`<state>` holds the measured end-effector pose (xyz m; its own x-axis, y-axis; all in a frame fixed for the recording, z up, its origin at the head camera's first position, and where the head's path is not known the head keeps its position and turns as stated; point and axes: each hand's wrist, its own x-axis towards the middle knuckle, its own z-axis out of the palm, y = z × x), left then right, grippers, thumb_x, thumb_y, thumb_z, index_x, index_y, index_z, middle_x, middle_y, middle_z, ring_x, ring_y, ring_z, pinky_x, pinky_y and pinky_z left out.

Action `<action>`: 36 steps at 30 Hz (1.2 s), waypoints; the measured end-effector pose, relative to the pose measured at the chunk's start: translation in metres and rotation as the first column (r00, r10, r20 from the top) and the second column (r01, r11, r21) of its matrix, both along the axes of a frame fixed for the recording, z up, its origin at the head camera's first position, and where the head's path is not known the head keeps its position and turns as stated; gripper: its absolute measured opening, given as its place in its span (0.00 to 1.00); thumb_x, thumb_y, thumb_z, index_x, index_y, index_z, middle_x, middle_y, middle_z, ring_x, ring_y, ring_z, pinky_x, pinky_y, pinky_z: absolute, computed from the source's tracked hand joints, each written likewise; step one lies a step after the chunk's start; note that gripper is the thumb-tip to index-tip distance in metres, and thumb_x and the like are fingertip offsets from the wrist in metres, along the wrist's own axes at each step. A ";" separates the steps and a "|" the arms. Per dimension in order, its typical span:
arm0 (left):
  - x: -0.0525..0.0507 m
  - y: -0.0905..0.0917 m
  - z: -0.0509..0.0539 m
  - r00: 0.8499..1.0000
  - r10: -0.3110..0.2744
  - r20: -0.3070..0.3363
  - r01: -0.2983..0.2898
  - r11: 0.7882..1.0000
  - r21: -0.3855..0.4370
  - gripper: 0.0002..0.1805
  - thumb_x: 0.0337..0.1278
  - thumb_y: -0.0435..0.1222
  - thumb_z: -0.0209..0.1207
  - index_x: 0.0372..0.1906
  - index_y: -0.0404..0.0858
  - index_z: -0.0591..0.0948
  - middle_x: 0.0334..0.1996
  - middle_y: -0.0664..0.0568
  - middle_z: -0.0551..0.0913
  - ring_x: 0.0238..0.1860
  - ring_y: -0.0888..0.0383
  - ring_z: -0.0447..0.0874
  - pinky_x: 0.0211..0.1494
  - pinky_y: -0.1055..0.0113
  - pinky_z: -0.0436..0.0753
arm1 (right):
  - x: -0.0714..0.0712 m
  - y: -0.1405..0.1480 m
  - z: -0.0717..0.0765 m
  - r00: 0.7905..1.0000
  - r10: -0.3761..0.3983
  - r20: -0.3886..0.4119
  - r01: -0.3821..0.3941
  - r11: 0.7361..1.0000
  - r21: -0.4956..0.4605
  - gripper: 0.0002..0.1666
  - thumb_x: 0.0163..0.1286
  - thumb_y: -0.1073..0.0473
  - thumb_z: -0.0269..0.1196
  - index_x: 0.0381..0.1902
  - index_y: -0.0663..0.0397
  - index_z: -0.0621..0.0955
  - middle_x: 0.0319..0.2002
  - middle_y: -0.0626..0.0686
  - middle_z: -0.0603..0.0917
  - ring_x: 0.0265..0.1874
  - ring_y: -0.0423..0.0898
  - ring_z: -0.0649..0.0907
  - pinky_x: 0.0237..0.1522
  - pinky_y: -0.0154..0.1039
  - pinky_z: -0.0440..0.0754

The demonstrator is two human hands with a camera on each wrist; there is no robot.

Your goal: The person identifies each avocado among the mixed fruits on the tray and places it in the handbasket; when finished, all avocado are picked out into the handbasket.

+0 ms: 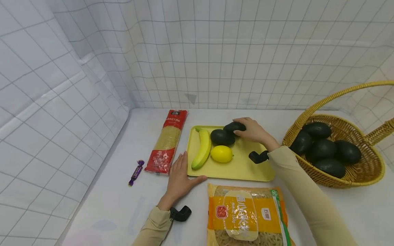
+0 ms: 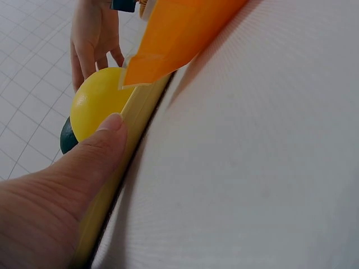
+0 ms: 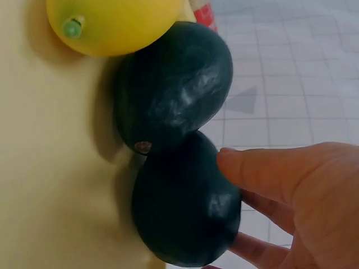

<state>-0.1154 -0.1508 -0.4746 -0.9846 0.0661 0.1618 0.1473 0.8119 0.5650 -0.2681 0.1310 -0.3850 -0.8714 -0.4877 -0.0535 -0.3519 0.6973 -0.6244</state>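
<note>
My right hand (image 1: 252,131) holds a dark green avocado (image 1: 234,127) at the back of the yellow tray (image 1: 246,169). In the right wrist view, thumb and fingers lie around that avocado (image 3: 188,207), which touches a second avocado (image 3: 176,89). A lemon (image 1: 221,153) and a banana (image 1: 202,149) share the tray, the banana at its left side. At the tray's front left corner rests my left hand (image 1: 180,179), its fingers extended along the side. The left wrist view has the left thumb (image 2: 92,159) against the tray's rim, near the lemon (image 2: 95,103).
A wicker basket (image 1: 373,162) with several avocados stands on the right, its tall handle arching up. A red-ended noodle pack (image 1: 167,140) lies left of the tray, a purple-wrapped candy (image 1: 136,173) beyond it. An orange noodle bag (image 1: 246,215) lies in front.
</note>
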 end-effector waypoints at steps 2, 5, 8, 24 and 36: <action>0.001 0.000 0.000 1.000 0.002 0.001 -0.002 1.000 -0.001 0.62 0.42 0.61 0.67 0.73 0.31 0.49 0.72 0.37 0.52 0.72 0.43 0.45 0.69 0.44 0.46 | -0.002 -0.002 -0.002 1.000 -0.010 0.017 0.010 1.000 -0.002 0.31 0.70 0.58 0.57 0.68 0.61 0.65 0.66 0.70 0.60 0.64 0.67 0.60 0.62 0.62 0.59; 0.003 -0.001 -0.001 1.000 -0.001 0.007 0.001 1.000 0.002 0.63 0.42 0.61 0.67 0.74 0.31 0.49 0.72 0.38 0.52 0.72 0.44 0.45 0.69 0.44 0.45 | -0.004 -0.002 -0.007 1.000 -0.026 0.015 0.026 1.000 0.003 0.31 0.69 0.59 0.59 0.67 0.61 0.67 0.64 0.70 0.63 0.62 0.66 0.63 0.61 0.61 0.62; 0.004 -0.001 -0.002 1.000 -0.004 0.009 0.004 1.000 -0.001 0.63 0.42 0.62 0.66 0.74 0.31 0.49 0.72 0.38 0.52 0.72 0.44 0.45 0.69 0.44 0.46 | -0.003 -0.001 -0.012 0.999 -0.044 -0.016 0.044 0.999 0.016 0.31 0.67 0.58 0.62 0.66 0.59 0.68 0.61 0.70 0.67 0.59 0.66 0.66 0.57 0.61 0.65; 0.009 0.001 -0.007 1.000 -0.017 0.014 0.018 1.000 -0.002 0.63 0.42 0.61 0.67 0.73 0.30 0.49 0.72 0.37 0.52 0.72 0.43 0.46 0.69 0.43 0.46 | 0.012 0.009 -0.026 0.992 -0.123 -0.003 0.123 0.991 0.052 0.32 0.61 0.51 0.68 0.57 0.58 0.69 0.50 0.70 0.69 0.44 0.62 0.74 0.49 0.58 0.72; -0.003 -0.002 -0.003 1.000 -0.019 -0.005 0.019 1.000 -0.001 0.62 0.43 0.60 0.67 0.74 0.31 0.47 0.72 0.39 0.51 0.72 0.45 0.45 0.70 0.45 0.44 | 0.023 0.015 -0.016 0.993 -0.066 -0.103 0.080 0.987 0.138 0.32 0.61 0.51 0.68 0.55 0.59 0.68 0.45 0.69 0.76 0.40 0.61 0.77 0.42 0.55 0.74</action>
<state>-0.1181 -0.1523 -0.4780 -0.9823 0.0850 0.1671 0.1658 0.8092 0.5636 -0.2451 0.1457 -0.4012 -0.9089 -0.4160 -0.0303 -0.3510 0.8022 -0.4830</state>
